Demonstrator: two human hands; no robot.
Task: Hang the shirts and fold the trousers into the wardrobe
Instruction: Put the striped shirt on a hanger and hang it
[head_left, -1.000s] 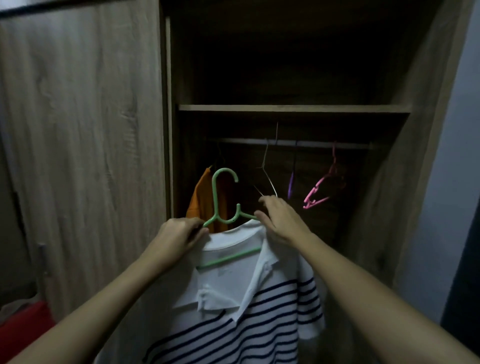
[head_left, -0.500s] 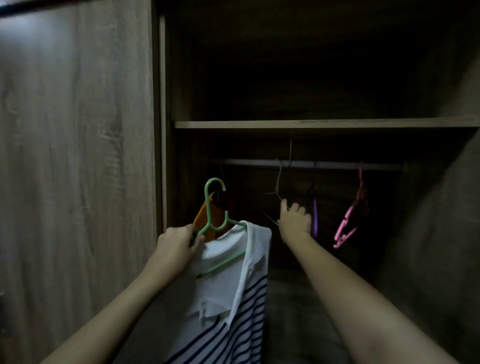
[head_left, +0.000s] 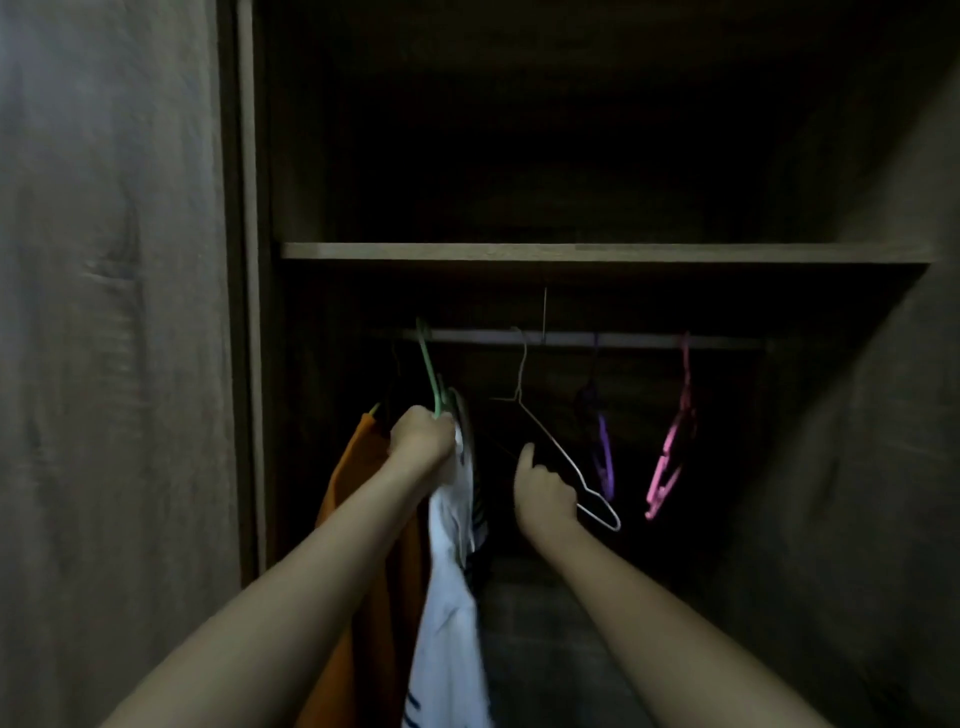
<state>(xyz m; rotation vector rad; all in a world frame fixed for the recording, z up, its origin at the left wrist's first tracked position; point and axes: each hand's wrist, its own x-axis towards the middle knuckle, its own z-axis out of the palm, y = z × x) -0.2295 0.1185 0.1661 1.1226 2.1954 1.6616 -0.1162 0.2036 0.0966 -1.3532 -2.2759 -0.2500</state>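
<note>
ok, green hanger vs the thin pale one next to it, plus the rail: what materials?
Green hanger: looks like matte moulded plastic, thick rounded section. Pale hanger: probably metal wire, very thin, faint sheen; bare or coated unclear. Rail: slim straight bar, too dark to tell metal from wood.

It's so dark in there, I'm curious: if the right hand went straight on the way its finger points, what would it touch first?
Probably the wire hanger, whose slanted arm runs just beside the raised finger of the right hand. Depth is hard to judge in this dim view.
</note>
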